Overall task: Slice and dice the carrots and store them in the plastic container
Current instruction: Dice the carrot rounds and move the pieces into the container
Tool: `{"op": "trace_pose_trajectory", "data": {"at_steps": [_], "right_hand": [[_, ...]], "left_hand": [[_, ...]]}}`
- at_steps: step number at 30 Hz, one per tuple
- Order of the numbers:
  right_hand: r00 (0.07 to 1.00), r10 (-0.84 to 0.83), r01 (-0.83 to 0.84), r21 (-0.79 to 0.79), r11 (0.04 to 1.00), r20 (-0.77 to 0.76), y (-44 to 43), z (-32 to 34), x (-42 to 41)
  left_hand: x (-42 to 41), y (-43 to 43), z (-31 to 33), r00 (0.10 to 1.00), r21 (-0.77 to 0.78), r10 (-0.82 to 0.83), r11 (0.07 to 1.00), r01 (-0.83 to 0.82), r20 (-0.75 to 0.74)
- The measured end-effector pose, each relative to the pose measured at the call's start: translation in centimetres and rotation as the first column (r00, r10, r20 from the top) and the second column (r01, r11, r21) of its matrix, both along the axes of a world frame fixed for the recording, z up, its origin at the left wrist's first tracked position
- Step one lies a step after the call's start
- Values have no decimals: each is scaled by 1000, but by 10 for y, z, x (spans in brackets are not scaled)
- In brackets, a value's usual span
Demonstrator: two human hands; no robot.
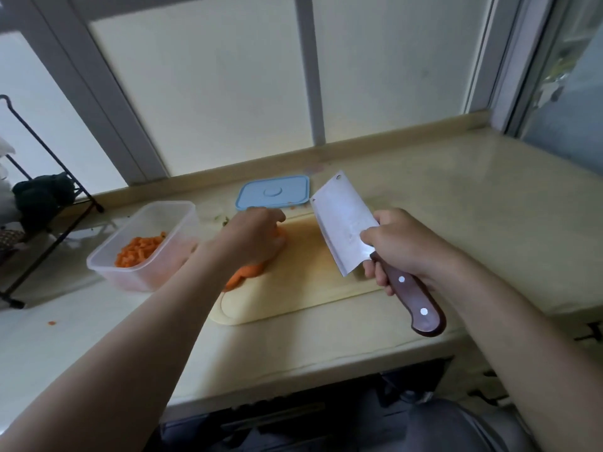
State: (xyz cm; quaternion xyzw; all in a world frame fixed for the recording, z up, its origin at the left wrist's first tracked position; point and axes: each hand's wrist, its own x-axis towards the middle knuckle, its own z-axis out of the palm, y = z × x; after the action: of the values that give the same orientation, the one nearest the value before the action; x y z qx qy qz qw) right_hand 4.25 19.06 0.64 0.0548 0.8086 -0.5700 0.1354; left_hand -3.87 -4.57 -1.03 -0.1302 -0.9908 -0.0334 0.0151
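Right hand [401,246] is wrapped round the cleaver [342,223] handle, blade tilted above the cutting board [310,288]. Left hand [254,233] curls over the carrot [248,272] on the board's 9 o'clock side. Plastic container [107,262] of diced bits [140,251] sits further toward 9.

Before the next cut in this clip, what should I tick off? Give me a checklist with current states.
1. Grip of right hand on cleaver: ok, fingers wrapped round the handle.
2. Cleaver apart from left hand: ok, raised to its right.
3. Left hand holding carrot down on cutting board: ok.
4. Left fingers tucked back from the cut line: cannot tell, blurred.
5. container open, lid lying behind the board: ok.
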Motion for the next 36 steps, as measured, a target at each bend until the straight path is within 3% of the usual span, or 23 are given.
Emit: {"op": "trace_pose_trajectory", "data": {"at_steps": [4,8,13,24,36], "right_hand": [[999,51,-51,87,995,12,8,2,5],[993,111,-114,211,971,27,2,3,9],[984,178,-173,389,905,23,-9,14,13],[975,201,-213,651,728,94,-28,28,20],[979,151,-205,694,690,139,-43,29,21]], "left_hand": [[10,12,-6,988,122,-154,980,155,-20],[18,18,-13,985,74,-172,983,170,10],[28,10,-12,973,191,-232,954,231,-15],[27,2,-23,862,194,-483,840,506,-155],[44,-12,-43,786,118,-559,790,601,-264]]}}
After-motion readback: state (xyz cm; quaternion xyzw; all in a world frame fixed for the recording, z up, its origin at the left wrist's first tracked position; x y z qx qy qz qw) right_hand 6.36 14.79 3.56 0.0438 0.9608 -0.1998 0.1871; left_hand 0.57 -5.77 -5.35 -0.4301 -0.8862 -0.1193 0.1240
